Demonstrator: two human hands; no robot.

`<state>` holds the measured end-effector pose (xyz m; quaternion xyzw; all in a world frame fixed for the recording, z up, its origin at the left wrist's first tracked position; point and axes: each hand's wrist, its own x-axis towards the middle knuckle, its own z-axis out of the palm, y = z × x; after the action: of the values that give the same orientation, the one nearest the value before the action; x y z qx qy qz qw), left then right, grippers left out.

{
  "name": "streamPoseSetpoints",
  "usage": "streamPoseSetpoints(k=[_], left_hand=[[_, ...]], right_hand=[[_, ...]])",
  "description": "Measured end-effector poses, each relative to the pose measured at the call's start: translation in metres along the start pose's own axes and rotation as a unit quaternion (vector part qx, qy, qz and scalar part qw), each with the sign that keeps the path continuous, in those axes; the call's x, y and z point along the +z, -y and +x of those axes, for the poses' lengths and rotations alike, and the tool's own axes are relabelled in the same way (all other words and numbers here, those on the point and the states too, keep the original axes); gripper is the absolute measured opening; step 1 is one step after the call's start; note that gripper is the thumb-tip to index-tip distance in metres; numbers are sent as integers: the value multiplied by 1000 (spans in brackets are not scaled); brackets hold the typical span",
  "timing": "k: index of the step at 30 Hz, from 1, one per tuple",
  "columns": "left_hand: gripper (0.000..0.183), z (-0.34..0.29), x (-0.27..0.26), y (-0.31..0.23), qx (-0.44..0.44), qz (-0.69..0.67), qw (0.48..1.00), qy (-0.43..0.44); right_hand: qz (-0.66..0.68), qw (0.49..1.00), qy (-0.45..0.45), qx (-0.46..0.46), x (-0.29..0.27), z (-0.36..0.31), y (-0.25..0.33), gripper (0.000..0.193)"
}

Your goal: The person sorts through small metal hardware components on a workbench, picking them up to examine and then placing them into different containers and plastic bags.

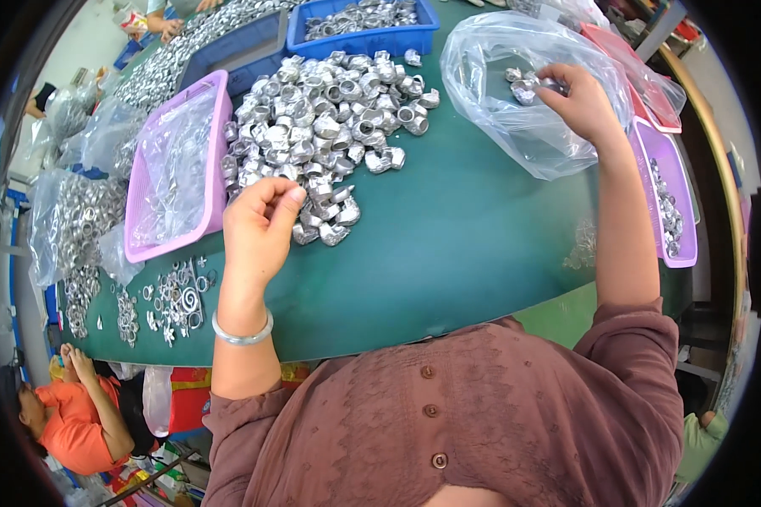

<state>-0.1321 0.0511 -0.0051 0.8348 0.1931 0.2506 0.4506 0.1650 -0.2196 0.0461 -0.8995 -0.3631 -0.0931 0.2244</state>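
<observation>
My left hand (266, 224), a metal bangle on its wrist, is at the near edge of a heap of chunky silver-coloured rings (313, 118). Its thumb and fingers are pressed together; whatever they hold, if anything, is hidden. My right hand (579, 106) reaches over a clear plastic bag (524, 144) lying spread on the table's right side. Its thumb and fingertips are bent but apart. A few silver rings (524, 89) lie in the bag right beside those fingertips.
A purple basket (220, 169) lined with plastic stands left of the heap. Behind are a blue bin (435, 40) of rings and a grey-blue tray (279, 55). Another purple basket (689, 245) sits far right. Small trinkets (182, 296) lie front left. Other people sit around the table.
</observation>
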Motion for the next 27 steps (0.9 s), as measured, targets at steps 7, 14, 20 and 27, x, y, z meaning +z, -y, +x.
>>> streamPoseSetpoints(k=[7,14,20,27], left_hand=[[31,-31,1,-13,-14,230,967,106],[33,-37,18,-9,93,355,929,54],[30,-41,15,-2,78,273,958,43],[27,-43,14,9,-20,-157,984,86]], right_hand=[[-127,969,-137,-161,30,-12,28,29],[79,953,243,-163,103,-62,164,45],[143,948,209,-192,129,-65,174,40],[376,864,328,-63,102,-67,160,33]])
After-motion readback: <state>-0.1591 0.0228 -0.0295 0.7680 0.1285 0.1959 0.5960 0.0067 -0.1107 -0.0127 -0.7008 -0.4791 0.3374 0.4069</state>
